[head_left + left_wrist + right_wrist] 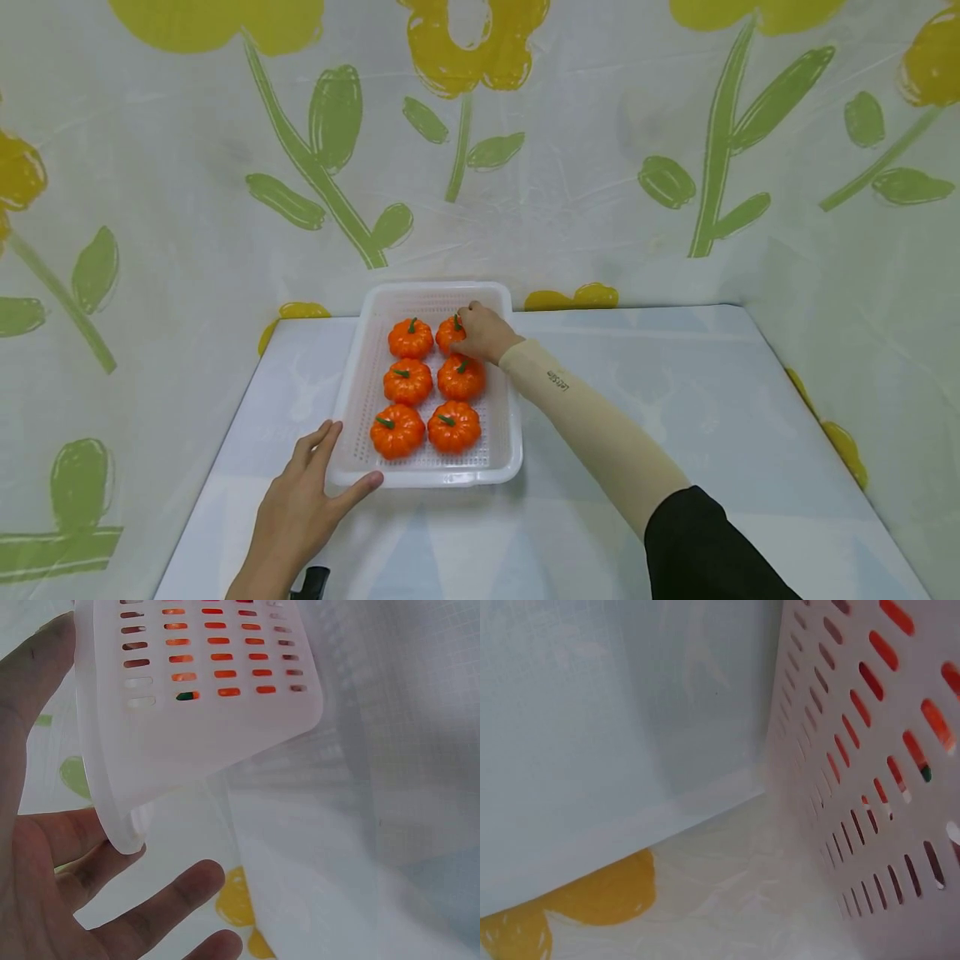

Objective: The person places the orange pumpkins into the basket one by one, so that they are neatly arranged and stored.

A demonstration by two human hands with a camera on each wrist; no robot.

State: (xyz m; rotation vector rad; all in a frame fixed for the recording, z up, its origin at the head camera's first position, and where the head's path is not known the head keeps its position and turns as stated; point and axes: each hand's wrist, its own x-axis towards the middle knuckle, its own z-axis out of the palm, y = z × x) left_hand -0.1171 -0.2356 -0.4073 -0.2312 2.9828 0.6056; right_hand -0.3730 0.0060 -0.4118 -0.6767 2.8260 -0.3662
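A white plastic basket with slotted walls holds several small orange pumpkins in two columns, among them a front left pumpkin and a front right pumpkin. At the back right of the basket, my right hand grips the far right pumpkin with curled fingers, partly covering it. My left hand touches the basket's front left corner, its fingers extended and spread along the rim. The left wrist view shows the thumb at the rim and loose fingers below. My right hand is out of the right wrist view, where the basket's side wall shows.
The basket stands on a pale table, near its back edge. Behind and beside the table hangs a whitish sheet printed with yellow flowers and green stems. A small black object shows beside my left wrist.
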